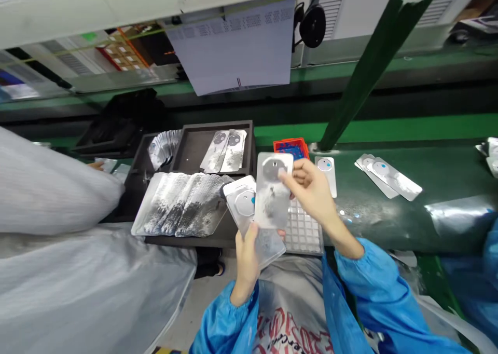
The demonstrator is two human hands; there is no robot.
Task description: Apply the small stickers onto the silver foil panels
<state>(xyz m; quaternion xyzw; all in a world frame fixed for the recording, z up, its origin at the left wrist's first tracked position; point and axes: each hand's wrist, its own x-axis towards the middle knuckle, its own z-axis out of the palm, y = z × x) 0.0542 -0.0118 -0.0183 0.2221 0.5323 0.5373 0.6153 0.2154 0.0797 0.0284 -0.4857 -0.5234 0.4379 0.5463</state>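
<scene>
My right hand [314,192] grips the upper right side of a silver phone back cover [272,203], its thumb by the grey round camera area. My left hand [247,255] is closed around the lower part of another silver cover with a blue dot [243,203], tilted left behind the first. A translucent sheet [269,246] also sits in the left hand, partly hidden by the upright cover. The front cover's bottom edge meets the left fingers. Beneath my hands lies a white gridded tray [305,229].
Left of me, a dense row of silver covers [179,203] lies by a dark foam tray [213,128] holding more covers. An orange bin [291,145] contains blue pieces. Loose covers [389,176] lie on the green bench at right. A co-worker's grey sleeve [54,182] reaches in from the left. A green post [373,68] rises behind.
</scene>
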